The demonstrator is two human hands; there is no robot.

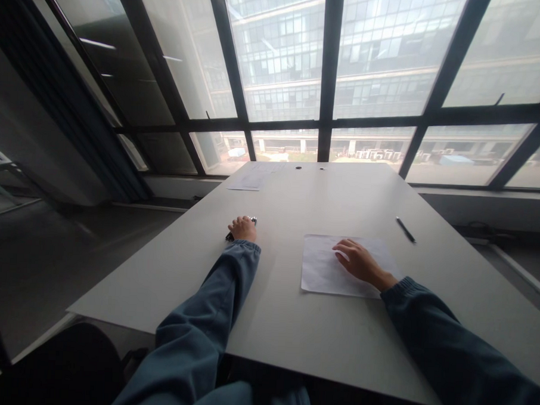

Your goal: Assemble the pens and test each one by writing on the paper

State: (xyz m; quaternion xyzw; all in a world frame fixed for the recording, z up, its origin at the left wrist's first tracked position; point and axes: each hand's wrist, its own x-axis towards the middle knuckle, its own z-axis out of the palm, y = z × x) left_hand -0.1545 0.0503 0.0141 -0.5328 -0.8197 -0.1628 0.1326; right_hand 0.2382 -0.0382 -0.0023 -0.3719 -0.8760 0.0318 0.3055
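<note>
My left hand (pixel 244 228) is closed over a small black object with a shiny metal end (pixel 253 220), which looks like a stapler. Its black end pokes out below the fingers on the left, and the hand hides its middle. On the right, my right hand (pixel 356 258) rests on a sheet of white paper (pixel 317 276), fingers stretched out and holding nothing. The sheet lies flat on the white table (pixel 274 322). A black pen (pixel 405 230) lies on the table beyond the paper, to its right.
More papers (pixel 246 179) lie at the table's far left edge. A dark round hole (pixel 298 168) shows near the far edge, before the large windows (pixel 280 54). A black chair (pixel 61 366) stands at the lower left, and a dark curtain (pixel 69 92) hangs on the left.
</note>
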